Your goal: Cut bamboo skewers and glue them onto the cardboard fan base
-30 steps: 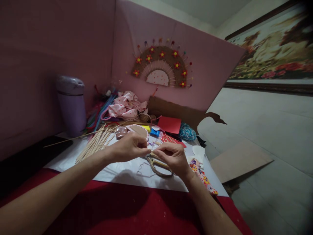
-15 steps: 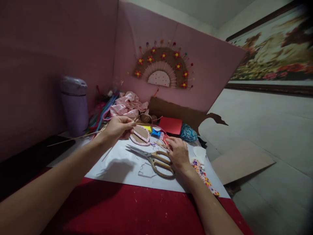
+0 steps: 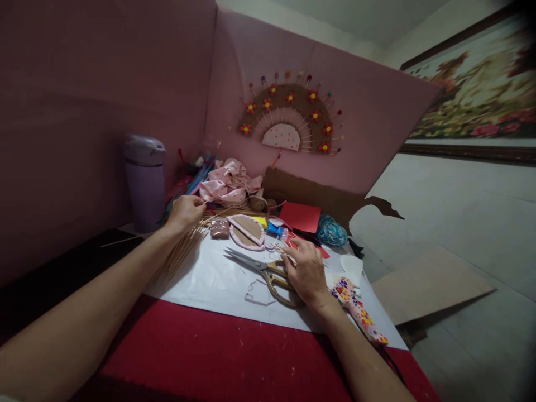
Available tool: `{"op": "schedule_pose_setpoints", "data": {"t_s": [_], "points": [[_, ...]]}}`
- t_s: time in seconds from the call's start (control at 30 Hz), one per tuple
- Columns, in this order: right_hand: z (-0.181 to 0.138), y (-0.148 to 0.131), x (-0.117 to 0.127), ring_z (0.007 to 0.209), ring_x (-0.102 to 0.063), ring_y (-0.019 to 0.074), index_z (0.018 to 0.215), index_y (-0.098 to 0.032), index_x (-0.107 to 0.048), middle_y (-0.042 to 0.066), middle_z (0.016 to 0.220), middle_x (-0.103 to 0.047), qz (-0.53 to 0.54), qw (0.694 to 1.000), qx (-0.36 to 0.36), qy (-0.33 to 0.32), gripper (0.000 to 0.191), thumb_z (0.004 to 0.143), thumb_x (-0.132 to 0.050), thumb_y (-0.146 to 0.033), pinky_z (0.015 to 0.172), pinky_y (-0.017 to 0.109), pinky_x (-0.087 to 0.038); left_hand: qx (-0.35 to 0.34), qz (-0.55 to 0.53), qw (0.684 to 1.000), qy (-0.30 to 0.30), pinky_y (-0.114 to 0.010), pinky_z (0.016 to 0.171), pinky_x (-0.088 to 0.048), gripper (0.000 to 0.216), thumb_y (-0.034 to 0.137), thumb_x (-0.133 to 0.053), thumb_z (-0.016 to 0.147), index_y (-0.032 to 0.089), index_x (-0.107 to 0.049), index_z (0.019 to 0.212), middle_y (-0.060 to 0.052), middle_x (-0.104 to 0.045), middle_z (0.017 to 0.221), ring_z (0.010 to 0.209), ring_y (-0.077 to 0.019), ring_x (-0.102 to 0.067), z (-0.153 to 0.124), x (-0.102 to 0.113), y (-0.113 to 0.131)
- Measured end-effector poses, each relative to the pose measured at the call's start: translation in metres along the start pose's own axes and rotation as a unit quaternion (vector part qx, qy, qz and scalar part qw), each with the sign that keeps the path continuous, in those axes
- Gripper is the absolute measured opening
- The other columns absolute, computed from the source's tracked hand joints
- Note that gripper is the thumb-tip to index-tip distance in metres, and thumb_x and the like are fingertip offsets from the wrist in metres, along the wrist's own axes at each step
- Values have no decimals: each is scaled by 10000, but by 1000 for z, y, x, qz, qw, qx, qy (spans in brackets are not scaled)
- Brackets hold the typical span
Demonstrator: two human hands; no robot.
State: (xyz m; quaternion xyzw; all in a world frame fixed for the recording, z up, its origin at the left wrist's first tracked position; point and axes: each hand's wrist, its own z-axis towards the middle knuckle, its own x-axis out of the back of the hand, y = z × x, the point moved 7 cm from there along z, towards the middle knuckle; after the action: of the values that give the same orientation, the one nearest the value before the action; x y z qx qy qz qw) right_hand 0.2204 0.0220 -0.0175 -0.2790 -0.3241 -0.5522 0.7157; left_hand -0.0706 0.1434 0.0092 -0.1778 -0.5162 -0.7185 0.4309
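My left hand (image 3: 187, 213) is closed in a pinch on what looks like a thin wooden stick, just above a bundle of sticks (image 3: 184, 252). My right hand (image 3: 307, 269) rests low over the white sheet, fingers loosely curved and thumb apart. Its fingertips are beside a few short stick pieces (image 3: 278, 248), and its palm partly hides the handles of the large scissors (image 3: 247, 259), whose blades point left. Between the hands lie an oval cardboard piece with pink trim (image 3: 248, 233) and a brown packet (image 3: 220, 228).
Pink cloth (image 3: 230, 183), a red card (image 3: 300, 216) and blue yarn (image 3: 332, 230) lie at the back. A purple lidded container (image 3: 146, 190) stands at left. A flowered strip (image 3: 362, 315) is at right. A decorated cardboard arch (image 3: 288, 95) is fixed to the pink panel (image 3: 377, 106).
My left hand has moved left and back, from above the oval piece to the stick bundle, uncovering the brown packet. The right hand stays by the scissors. The view has shifted slightly.
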Motion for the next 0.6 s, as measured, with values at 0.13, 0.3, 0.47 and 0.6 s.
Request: {"op": "schedule_pose_setpoints", "data": {"t_s": [0.13,0.3,0.47,0.6], "points": [[0,-3,-1,1042,-483,263,937,-219,-691,96,1115,-590,12,1000,5,-4,163,804,-597,-206,881,409,-364,18,55,998,8,-271,622,-413,339,385,-485,762,221,-698,969,-95,-706,973,855,-239,-639,1,3,-5],[0,-7,-4,1046,-482,271,962,-226,-687,102,1142,-581,15,1000,5,-23,181,815,-581,-218,875,425,-370,-24,202,975,-94,-316,666,-442,316,207,-458,729,142,-702,919,-181,-688,966,904,-308,-629,-2,-28,2],[0,-8,-4,1049,-482,271,951,-218,-688,108,1140,-583,19,999,8,-32,175,814,-578,-216,881,422,-369,-42,222,969,-104,-343,678,-453,319,141,-442,704,88,-693,894,-222,-671,972,914,-333,-621,-6,-38,7],[-1,-9,-5,1055,-483,272,947,-218,-687,106,1151,-581,25,999,10,-42,173,812,-578,-213,882,424,-368,-47,223,968,-103,-351,658,-453,312,173,-450,710,102,-680,909,-211,-668,981,907,-341,-620,-8,-33,12]]}}
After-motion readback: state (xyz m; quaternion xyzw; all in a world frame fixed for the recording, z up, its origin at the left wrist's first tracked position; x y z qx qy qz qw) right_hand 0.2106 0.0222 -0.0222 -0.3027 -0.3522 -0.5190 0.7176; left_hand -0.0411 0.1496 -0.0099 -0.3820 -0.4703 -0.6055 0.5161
